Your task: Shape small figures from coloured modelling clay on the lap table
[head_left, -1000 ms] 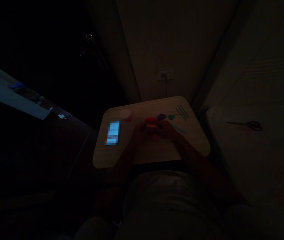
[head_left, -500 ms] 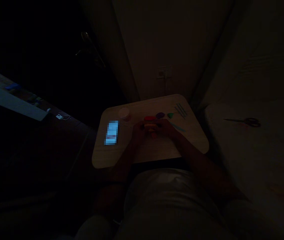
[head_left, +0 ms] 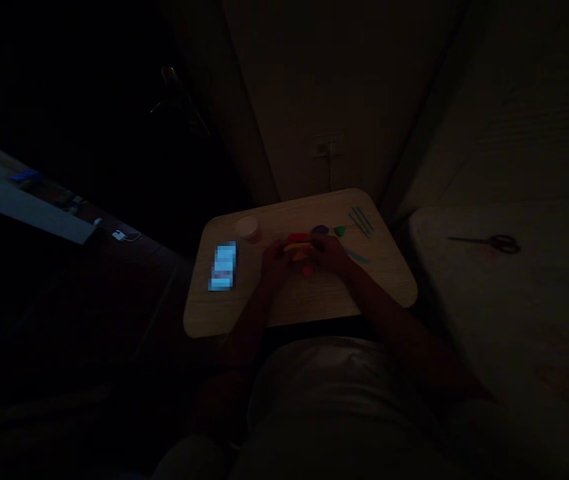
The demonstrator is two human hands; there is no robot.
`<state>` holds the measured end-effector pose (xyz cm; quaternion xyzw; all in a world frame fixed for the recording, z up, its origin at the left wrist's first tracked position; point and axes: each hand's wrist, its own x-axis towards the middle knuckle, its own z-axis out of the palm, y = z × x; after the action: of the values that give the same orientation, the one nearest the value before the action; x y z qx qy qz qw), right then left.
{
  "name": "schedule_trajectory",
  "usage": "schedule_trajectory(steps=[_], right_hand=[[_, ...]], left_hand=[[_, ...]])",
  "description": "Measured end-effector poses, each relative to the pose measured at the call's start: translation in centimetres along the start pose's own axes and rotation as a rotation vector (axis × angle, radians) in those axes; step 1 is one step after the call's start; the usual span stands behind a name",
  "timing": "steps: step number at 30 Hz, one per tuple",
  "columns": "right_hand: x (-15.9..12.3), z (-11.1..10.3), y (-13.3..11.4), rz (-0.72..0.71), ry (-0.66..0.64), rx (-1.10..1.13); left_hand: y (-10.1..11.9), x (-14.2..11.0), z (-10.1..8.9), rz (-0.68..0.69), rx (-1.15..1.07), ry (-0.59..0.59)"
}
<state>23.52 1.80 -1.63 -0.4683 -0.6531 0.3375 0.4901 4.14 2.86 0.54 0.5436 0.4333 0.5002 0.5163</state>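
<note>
Left hand (head_left: 275,259) and right hand (head_left: 331,253): each grip is clamped on one end of the orange piece (head_left: 300,252), over the surface (head_left: 314,301); contact with it cannot be determined. Relative to the orange piece: red bar (head_left: 298,237), just beyond; red lump (head_left: 308,271), near side; green lump (head_left: 339,231), beyond, right; lit screen (head_left: 223,265), left.

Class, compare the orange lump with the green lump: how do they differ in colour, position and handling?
The orange lump is orange; the green lump is green.
The orange lump is between the left hand and right hand; the green lump lies beyond the right hand.
The hands partly cover the orange lump, while the green lump shows more openly.
Both look single-coloured.
</note>
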Motion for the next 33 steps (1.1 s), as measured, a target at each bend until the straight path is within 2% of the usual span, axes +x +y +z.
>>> schedule_trajectory(steps=[7,16,19,23,29,33], right_hand=[[0.2,0.0,0.7,0.056,0.021,0.095],[0.3,-0.4,0.5,0.058,0.017,-0.015],[0.1,-0.3,-0.1,0.064,-0.018,-0.032],[-0.1,0.0,-0.9,0.076,-0.070,-0.019],[0.1,0.0,-1.5,0.076,-0.060,0.008],[0.4,-0.1,-1.4,0.070,-0.015,0.001]], left_hand=[[-0.3,0.4,0.0,-0.053,-0.174,-0.002],[0.8,-0.2,0.1,0.012,-0.124,-0.090],[0.7,-0.1,0.2,0.023,-0.045,-0.076],[0.5,0.0,0.4,0.160,0.089,0.001],[0.8,-0.3,1.1,0.399,0.316,-0.039],[0.9,-0.5,1.3,0.354,0.219,-0.056]])
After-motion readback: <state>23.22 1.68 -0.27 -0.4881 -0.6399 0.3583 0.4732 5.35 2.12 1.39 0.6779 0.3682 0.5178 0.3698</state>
